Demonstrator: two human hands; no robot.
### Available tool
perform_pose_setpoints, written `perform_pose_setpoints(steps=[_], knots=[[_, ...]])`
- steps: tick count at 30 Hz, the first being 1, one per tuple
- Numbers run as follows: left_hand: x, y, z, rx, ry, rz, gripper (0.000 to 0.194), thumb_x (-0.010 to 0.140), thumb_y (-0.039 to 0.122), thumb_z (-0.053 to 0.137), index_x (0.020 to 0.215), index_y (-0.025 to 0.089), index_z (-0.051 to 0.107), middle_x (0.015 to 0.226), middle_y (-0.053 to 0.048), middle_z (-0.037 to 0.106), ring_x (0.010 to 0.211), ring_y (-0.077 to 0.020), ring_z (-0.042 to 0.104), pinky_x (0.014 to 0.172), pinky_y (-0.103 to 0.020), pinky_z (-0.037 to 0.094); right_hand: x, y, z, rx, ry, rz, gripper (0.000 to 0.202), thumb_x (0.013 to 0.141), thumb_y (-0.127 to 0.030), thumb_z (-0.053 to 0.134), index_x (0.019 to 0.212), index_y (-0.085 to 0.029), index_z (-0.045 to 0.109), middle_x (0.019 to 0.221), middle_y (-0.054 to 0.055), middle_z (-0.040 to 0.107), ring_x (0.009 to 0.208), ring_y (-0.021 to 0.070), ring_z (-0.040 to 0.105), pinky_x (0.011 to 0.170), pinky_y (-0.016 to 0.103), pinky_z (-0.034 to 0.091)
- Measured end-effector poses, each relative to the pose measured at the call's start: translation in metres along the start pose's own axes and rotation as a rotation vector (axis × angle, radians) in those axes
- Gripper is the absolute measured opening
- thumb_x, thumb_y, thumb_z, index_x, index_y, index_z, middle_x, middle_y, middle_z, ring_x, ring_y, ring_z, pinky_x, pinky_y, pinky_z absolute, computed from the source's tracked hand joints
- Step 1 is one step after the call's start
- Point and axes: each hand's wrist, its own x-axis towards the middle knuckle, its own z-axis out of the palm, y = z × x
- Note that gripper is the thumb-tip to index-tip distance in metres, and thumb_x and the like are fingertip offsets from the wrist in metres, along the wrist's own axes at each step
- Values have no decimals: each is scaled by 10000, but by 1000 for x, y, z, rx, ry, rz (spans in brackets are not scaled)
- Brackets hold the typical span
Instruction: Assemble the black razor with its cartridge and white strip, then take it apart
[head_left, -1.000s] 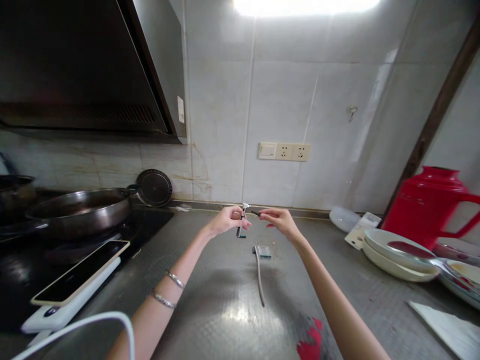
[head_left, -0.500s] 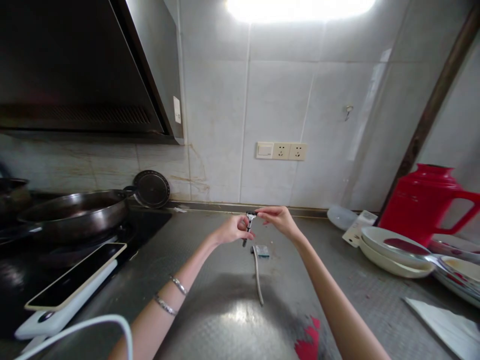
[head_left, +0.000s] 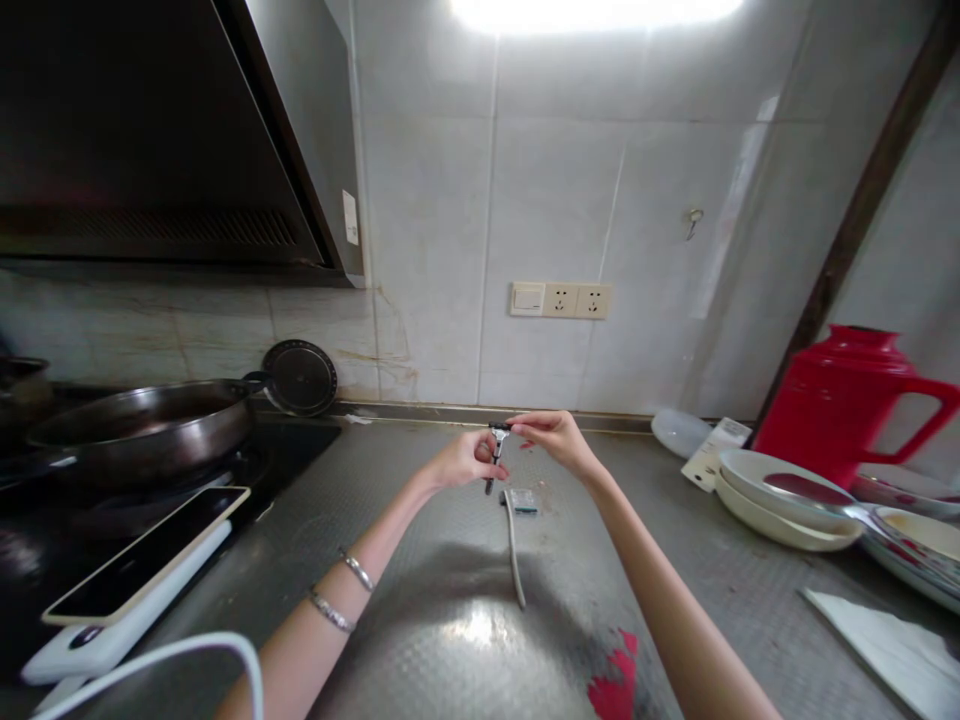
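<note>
Far left, a pan (head_left: 150, 445) on the stove (head_left: 300, 445); nearer, a phone (head_left: 146, 555) on a white block (head_left: 131, 612). Then the left hand (head_left: 466, 460), pinching the handle of a razor (head_left: 496, 452), held up over the counter (head_left: 712, 570), black head (head_left: 499, 426) uppermost. Lower in view, lying flat, a pale stick (head_left: 514, 555) and small clear case (head_left: 525, 502). Next the right hand (head_left: 553, 442), fingertips pinched at the black head's right edge. Farther right, stacked plates (head_left: 780, 528) and a red flask (head_left: 840, 400).

The top light (head_left: 596, 12) is blown out (the counter (head_left: 476, 630) glares too).
</note>
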Motion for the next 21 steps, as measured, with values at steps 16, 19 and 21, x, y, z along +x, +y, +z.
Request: perform_pose_setpoints(steps=[16, 19, 21], knots=[[2, -5, -2, 19, 31, -4, 353, 551, 223, 750, 733, 154, 455, 685, -26, 649, 648, -157, 615, 606, -267, 448, -1, 0, 4, -24, -9, -56, 247, 662, -365, 676, 810, -174, 726, 795, 40, 716, 705, 176, 647, 632, 295, 547], [2, -5, -1, 20, 26, 0, 347, 555, 232, 748, 728, 156, 456, 674, -22, 645, 635, -153, 611, 601, -266, 448, -1, -1, 4, -26, -18, -57, 248, 663, -367, 671, 807, -173, 725, 790, 39, 716, 700, 178, 646, 628, 296, 545], [2, -6, -2, 21, 24, -1, 348, 555, 241, 749, 722, 159, 455, 663, -17, 643, 627, -153, 609, 594, -264, 447, -1, -2, 5, -25, -14, -54, 247, 662, -364, 670, 806, -171, 724, 786, 39, 716, 698, 177, 646, 631, 296, 545]])
